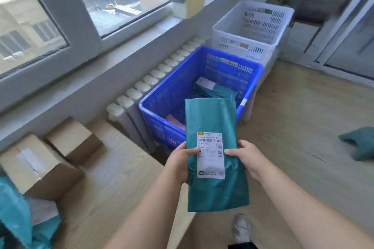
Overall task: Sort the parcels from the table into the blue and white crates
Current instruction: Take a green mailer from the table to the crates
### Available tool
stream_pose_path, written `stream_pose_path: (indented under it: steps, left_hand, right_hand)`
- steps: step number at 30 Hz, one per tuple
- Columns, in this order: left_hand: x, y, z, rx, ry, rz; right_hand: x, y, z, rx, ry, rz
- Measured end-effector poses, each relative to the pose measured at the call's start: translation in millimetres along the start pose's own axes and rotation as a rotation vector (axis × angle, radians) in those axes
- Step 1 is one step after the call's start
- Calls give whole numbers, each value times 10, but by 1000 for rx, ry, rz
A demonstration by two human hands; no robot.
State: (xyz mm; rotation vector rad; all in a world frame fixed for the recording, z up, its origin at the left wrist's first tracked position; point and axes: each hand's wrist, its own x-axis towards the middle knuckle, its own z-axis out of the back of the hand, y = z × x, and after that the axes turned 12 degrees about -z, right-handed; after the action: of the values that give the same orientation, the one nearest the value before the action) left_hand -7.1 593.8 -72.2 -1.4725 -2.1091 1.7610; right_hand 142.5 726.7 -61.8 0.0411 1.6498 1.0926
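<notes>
Head view: grips long teal plastic mailer bag (pixel 212 119) (white label (pixel 211 166) up), left hand (pixel 180 162) and right hand (pixel 248 157) clamped on its edges, near blue perforated plastic crate (pixel 176 85).

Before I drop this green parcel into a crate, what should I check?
1. Grip: left hand and right hand both hold the green parcel by its sides: ok.
2. Shipping label faces up, unfolded: ok.
3. Which crate it belongs in: cannot tell.
4. Room in the blue crate: ok.
5. Room in the white crate, floor hidden: cannot tell.
</notes>
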Motion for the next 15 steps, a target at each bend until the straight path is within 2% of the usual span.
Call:
stream_pose_path:
  steps: [2, 7, 15]
  left_hand:
    - [111, -16, -182, 18, 9, -21]
    - [802, 38, -1256, 81, 35, -31]
    - [1554, 95, -2550, 98, 31, -23]
  right_hand:
    - [50, 60, 144, 20, -1, -3]
    - [531, 571, 1143, 55, -15, 29]
    - [1236, 1305, 2407, -52, -43, 12]
